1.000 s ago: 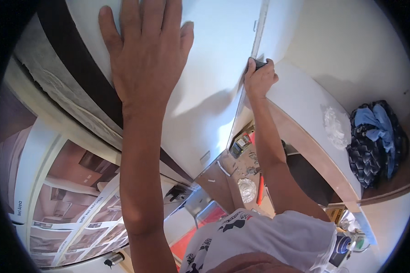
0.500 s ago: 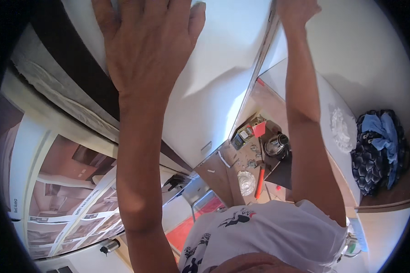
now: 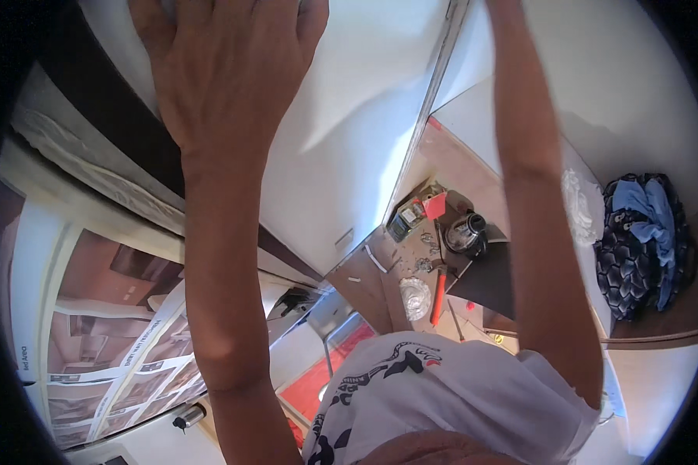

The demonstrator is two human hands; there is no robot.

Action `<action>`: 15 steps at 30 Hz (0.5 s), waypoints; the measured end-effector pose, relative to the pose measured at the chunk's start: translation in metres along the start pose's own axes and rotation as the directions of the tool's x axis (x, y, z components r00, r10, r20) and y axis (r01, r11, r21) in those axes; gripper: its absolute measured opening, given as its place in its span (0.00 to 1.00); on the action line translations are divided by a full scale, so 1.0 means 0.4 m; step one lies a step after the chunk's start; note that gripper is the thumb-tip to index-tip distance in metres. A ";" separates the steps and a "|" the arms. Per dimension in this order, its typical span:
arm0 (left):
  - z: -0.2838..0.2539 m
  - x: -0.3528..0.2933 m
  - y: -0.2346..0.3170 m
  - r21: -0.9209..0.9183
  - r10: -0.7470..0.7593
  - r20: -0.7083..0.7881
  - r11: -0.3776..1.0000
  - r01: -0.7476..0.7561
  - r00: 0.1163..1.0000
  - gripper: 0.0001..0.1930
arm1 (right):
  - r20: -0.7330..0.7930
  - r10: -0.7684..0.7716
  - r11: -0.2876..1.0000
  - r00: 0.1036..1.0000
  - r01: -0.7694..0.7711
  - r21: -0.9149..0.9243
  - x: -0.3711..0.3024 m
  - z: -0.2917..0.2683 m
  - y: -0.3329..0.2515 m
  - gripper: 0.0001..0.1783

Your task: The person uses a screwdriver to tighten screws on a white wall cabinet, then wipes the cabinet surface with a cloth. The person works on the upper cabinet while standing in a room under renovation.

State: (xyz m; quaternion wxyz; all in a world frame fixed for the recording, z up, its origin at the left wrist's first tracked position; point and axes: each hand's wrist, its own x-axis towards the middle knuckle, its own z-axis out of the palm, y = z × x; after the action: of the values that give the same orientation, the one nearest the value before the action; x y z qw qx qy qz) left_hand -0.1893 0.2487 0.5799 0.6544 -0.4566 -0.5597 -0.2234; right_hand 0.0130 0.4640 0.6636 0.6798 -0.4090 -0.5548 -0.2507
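Note:
My left hand (image 3: 225, 85) lies with spread fingers against a large white panel (image 3: 357, 108); its fingertips are cut off by the upper edge. My left arm is stretched up beside a dark brown strip (image 3: 116, 101) that runs along the panel's left side. The right forearm (image 3: 531, 147) also reaches up, in front of a white surface to the right of the panel's edge. My right hand lies beyond the upper edge, so what it touches or holds is hidden.
Below the panel, a brown work surface (image 3: 376, 298) bears an orange-handled tool (image 3: 440, 297), a crumpled silvery bundle (image 3: 416, 299), a round clear-and-black object (image 3: 468, 234) and small hardware. A dark patterned bag (image 3: 624, 267) with blue cloth (image 3: 655, 209) sits right. Printed picture sheets (image 3: 105, 310) hang left.
My right hand has passed out of view at the top. My left hand appears higher and further left, still flat on the panel. The whole view has shifted slightly.

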 end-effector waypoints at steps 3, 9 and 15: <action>-0.005 0.004 -0.034 0.076 0.050 -0.076 0.996 -0.044 0.996 0.29 | -0.036 0.058 0.993 0.998 -0.061 -0.103 -0.323 -0.004 0.063 0.29; -0.014 0.006 0.007 0.057 0.017 -0.007 0.998 -0.016 1.000 0.29 | 0.223 0.254 0.956 0.941 -0.209 -0.205 -0.652 -0.101 0.159 0.32; -0.079 0.028 -0.008 0.069 -0.008 0.086 0.998 0.002 0.996 0.27 | 0.376 0.347 0.913 0.859 -0.401 0.073 -0.565 -0.188 0.076 0.22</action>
State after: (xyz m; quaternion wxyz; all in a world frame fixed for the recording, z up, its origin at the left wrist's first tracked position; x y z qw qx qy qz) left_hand -0.1720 0.2227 0.5927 0.6445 -0.4417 -0.5958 -0.1857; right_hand 0.0201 0.3923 0.4345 0.6325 -0.4958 -0.5950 0.0062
